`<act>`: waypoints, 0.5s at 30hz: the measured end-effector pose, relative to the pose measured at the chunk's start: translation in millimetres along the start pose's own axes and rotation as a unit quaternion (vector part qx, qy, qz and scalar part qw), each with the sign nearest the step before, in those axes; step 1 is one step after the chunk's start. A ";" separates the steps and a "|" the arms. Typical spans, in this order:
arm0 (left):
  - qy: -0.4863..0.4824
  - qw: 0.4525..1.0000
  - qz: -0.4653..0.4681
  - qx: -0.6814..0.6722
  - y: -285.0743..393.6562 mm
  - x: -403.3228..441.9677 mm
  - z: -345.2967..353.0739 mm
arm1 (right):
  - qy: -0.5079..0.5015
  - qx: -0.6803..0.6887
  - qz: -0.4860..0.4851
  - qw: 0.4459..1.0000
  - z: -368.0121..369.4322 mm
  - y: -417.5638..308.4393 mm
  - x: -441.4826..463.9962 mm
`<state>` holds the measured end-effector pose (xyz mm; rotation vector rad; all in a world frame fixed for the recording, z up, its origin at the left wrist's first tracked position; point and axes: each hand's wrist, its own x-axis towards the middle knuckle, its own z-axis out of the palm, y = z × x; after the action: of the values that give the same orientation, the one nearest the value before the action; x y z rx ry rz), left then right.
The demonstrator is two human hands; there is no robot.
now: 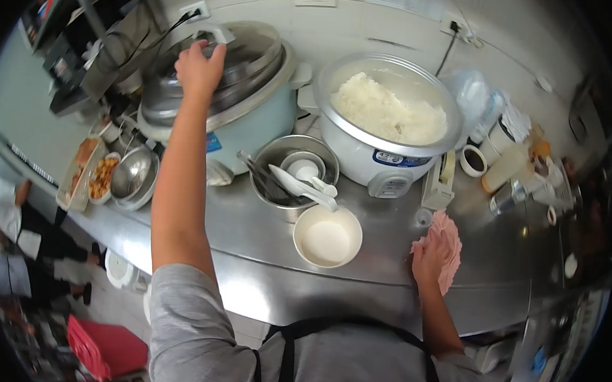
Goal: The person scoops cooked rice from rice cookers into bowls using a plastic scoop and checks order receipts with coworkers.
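Observation:
My left hand (pixel 200 65) reaches up to the lids on the left cooker (pixel 254 118), its fingers closed round the pale handle (pixel 221 34) of a clear lid. At the right, my right hand (pixel 429 258) presses on a pink cloth (pixel 450 245) lying on the steel counter (pixel 386 262); how its fingers grip the cloth is partly hidden. An open cooker (pixel 337 137) full of white rice (pixel 388 108) stands at the centre right. In front of it are a metal pot (pixel 260 146) with utensils, among them a white paddle (pixel 299 185), and an empty white bowl (pixel 328 236).
A tape dispenser (pixel 438 185), a cup of dark liquid (pixel 473 160) and bottles (pixel 505 168) stand at the right. Food containers (pixel 103 178) and metal bowls (pixel 133 173) sit at the left. Beyond the counter, two people (pixel 11 204) and a red bin (pixel 107 350) show.

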<state>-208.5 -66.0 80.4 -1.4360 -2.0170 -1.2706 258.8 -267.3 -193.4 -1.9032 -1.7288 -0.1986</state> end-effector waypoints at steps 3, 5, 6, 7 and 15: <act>-0.166 0.972 -0.096 0.137 11.5 53.8 23.3 | -0.007 -0.023 0.111 0.994 -9.5 -27.4 -39.7; -0.209 0.959 -0.115 0.156 12.8 74.2 39.0 | -0.007 -0.036 0.144 0.989 -8.8 -44.4 -64.8; -0.212 0.956 -0.116 0.164 13.5 75.2 40.7 | -0.006 -0.047 0.136 0.990 -7.3 -51.0 -75.5; -0.224 0.952 -0.107 0.179 17.0 73.2 38.8 | -0.008 -0.058 0.125 0.990 -6.3 -56.6 -85.1; -0.225 0.965 0.088 0.102 56.5 54.3 45.6 | 0.009 -0.069 0.178 0.982 -1.0 -63.1 -78.8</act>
<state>-172.2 6.6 120.7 -1.8759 -2.1525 -0.6804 186.2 -335.4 -210.1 -2.2648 -1.3626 -0.2028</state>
